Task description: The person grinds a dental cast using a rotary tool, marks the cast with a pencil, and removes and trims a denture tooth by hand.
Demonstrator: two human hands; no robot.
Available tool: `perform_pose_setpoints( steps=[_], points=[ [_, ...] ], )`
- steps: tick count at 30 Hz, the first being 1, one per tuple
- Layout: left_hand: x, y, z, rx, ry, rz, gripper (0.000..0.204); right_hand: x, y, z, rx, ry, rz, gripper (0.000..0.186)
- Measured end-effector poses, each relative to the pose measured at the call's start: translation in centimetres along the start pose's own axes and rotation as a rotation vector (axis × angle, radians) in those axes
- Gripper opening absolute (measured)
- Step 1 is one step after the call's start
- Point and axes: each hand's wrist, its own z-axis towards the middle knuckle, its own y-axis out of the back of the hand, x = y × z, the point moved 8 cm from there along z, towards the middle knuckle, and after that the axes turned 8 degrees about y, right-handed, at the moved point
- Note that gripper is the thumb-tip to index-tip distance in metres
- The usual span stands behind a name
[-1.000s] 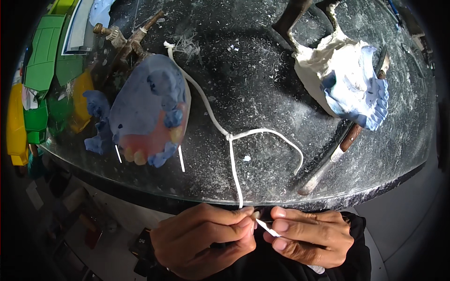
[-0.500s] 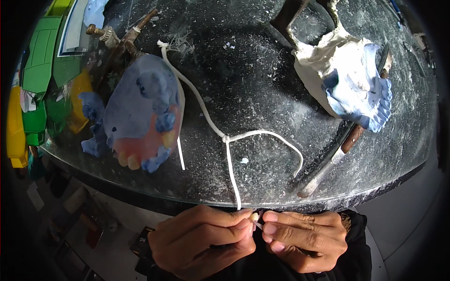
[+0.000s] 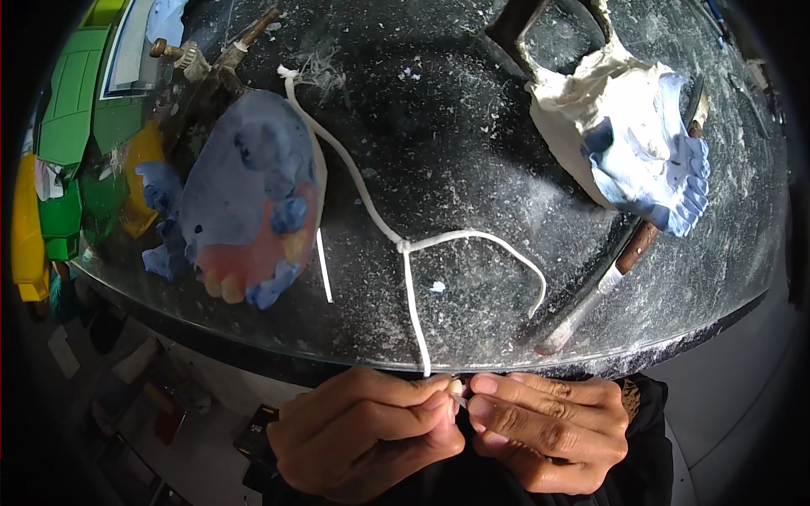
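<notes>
Just beyond the table's near edge, my left hand [image 3: 367, 434] pinches a small cream-coloured false tooth [image 3: 456, 387] between thumb and fingertips. Facing it, my right hand [image 3: 548, 432] is closed, its thumb and fingers gripping a thin pale strip [image 3: 460, 401] that touches or nearly touches the tooth; the exact contact is hidden. A forked white cord [image 3: 363, 187] lies on the table, and one branch ends at the near edge beside my left fingertips. On the left rests a blue dental cast [image 3: 228, 169] with a pink denture base [image 3: 245, 259] bearing several teeth.
A white-and-blue dental cast [image 3: 645, 156] on a metal frame stands at the right. Beneath it lies a wooden-handled knife [image 3: 603, 291]. Blue lumps [image 3: 160, 257], green bins [image 3: 72, 126] and a yellow bin [image 3: 28, 228] are at the left. White dust covers the dark glass tabletop [image 3: 472, 329].
My two hands stay together with the tooth between them, and the fingers shift only slightly. The casts and cord keep their places, apart from a small shift of the whole view.
</notes>
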Motion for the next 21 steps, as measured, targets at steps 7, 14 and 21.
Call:
perform_pose_setpoints(
  steps=[7, 14, 21],
  points=[
    [-0.17, -0.21, -0.33, -0.034, -0.040, 0.031, 0.020, 0.10, 0.07, -0.18, -0.086, 0.022, -0.022, 0.026],
    [-0.20, -0.31, 0.27, -0.001, -0.075, -0.089, 0.018, -0.19, -0.23, -0.51, -0.112, 0.002, -0.061, 0.026],
    [-0.44, -0.28, 0.34, 0.000, -0.067, -0.113, 0.018, 0.13, 0.11, -0.26, -0.150, -0.045, -0.109, 0.028]
  ],
)
